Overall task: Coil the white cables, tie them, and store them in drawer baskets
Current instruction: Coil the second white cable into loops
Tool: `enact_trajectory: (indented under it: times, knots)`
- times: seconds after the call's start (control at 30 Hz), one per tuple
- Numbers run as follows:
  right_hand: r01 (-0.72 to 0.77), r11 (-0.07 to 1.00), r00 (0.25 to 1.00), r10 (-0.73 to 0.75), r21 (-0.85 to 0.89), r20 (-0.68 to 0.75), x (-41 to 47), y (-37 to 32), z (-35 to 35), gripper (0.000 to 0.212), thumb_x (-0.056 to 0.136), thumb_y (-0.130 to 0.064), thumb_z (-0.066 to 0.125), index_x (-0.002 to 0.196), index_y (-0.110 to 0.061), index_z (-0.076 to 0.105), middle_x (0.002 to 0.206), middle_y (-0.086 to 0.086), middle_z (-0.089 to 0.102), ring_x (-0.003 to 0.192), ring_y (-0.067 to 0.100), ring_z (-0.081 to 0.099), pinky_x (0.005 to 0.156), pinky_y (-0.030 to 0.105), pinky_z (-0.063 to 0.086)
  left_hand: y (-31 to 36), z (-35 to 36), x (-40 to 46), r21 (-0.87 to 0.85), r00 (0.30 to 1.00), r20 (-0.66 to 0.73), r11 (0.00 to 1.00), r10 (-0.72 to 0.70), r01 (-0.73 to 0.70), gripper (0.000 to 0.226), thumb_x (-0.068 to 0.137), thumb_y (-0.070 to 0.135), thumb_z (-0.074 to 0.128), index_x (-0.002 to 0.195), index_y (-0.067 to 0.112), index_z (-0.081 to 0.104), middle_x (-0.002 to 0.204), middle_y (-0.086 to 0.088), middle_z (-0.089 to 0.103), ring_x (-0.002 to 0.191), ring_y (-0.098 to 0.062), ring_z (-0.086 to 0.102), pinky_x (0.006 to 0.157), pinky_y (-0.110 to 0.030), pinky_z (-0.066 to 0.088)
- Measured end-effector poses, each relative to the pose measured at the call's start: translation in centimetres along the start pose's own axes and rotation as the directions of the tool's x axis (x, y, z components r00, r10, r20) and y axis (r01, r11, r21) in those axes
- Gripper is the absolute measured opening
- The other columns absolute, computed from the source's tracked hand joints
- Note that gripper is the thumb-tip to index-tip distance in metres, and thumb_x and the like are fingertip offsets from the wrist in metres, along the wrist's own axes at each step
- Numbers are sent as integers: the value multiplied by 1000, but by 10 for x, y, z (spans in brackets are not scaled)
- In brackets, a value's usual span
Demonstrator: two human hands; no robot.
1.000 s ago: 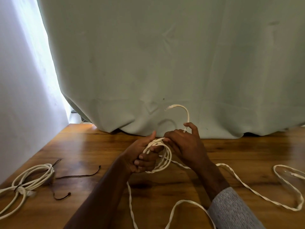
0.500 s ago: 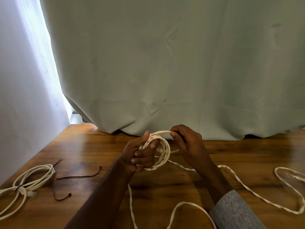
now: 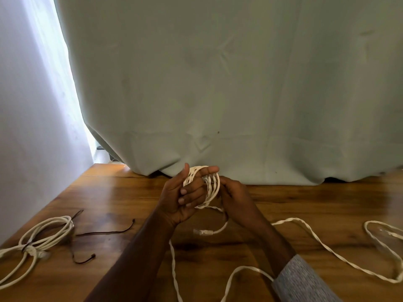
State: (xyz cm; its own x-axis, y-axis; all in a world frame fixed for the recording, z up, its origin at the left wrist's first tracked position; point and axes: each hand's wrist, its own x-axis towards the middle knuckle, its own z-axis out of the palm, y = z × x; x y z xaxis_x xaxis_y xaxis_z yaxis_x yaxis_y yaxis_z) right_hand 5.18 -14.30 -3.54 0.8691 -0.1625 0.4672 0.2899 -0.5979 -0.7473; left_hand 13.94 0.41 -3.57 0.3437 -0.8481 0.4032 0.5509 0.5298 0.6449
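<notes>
Several loops of white cable (image 3: 210, 188) ring the left hand (image 3: 185, 197), which grips them above the desk (image 3: 122, 199). Just right, the right hand (image 3: 236, 198) pinches the strand; loose cable trails rightward, nearer that hand.

Your white twisted cable (image 3: 210, 185) is wound in several loops around your left hand (image 3: 184, 198), its plug end hanging loose below; the rest trails across the table (another tied coil (image 3: 43, 234) lies far left).

Probably a home room: wooden table (image 3: 113, 192) against a pale curtain (image 3: 218, 83).
</notes>
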Motion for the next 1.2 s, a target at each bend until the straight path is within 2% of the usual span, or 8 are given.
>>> enact_trajectory:
  times: [0.1,0.27,0.37,0.5,0.67,0.87,1.0,1.2]
  knots:
    - [-184,981,972,174,56,156,-4,-5,3,37,104,-3,38,93,-29,62,57,-16,62,42,5,52,43,22,45,-2,-4,0,52,994,-85,997,64,-60,60,99,23,55,142,-16,38,56,5,49,40,-4,44,45,-18,38]
    - [-332,943,894,304,34,330,-4,-9,8,24,100,-2,44,94,-19,60,78,6,62,52,7,53,47,24,47,-2,-5,4,129,957,-241,982,164,-136,67,89,18,69,140,-15,40,53,6,47,42,-4,46,47,-19,41]
    - [-429,901,810,412,-57,417,-6,-7,12,15,101,-10,50,100,-19,61,91,7,65,65,9,56,57,25,50,1,-9,5,237,887,-397,960,237,-150,54,92,16,54,139,-10,46,47,6,41,42,-7,47,48,-20,42]
    - [-490,871,779,452,-30,434,-9,-4,19,34,97,-6,48,126,-18,61,108,14,70,66,9,56,58,25,47,-2,-9,5,310,824,-489,940,286,-142,43,95,19,49,131,-3,58,43,5,36,37,-8,44,42,-21,39]
    - [-599,753,767,442,273,464,-11,-9,11,36,96,-10,57,128,-26,59,113,8,71,88,25,73,71,37,60,1,-6,-2,62,950,-280,990,137,-124,39,105,22,33,93,-3,61,35,6,38,25,-5,32,31,-18,31]
    - [-448,645,893,286,619,348,-9,-1,2,53,82,-30,61,131,-10,59,122,14,69,119,36,61,104,57,45,5,-2,-5,-122,999,22,992,-42,45,40,108,29,33,82,6,53,38,3,38,30,-11,34,37,-18,31]
    - [-285,763,959,231,580,166,-3,0,-5,57,85,-51,61,136,-26,51,124,8,68,111,29,68,90,49,58,7,5,-6,-118,989,76,984,-126,135,36,108,26,37,82,5,53,41,4,32,27,-5,24,34,-19,28]
    - [-222,667,974,123,711,189,-3,-5,-18,69,75,-47,82,116,5,63,104,26,67,91,37,66,75,43,57,6,3,-8,-6,958,96,963,-269,271,35,106,24,39,85,3,56,44,5,35,28,-7,30,35,-20,27]
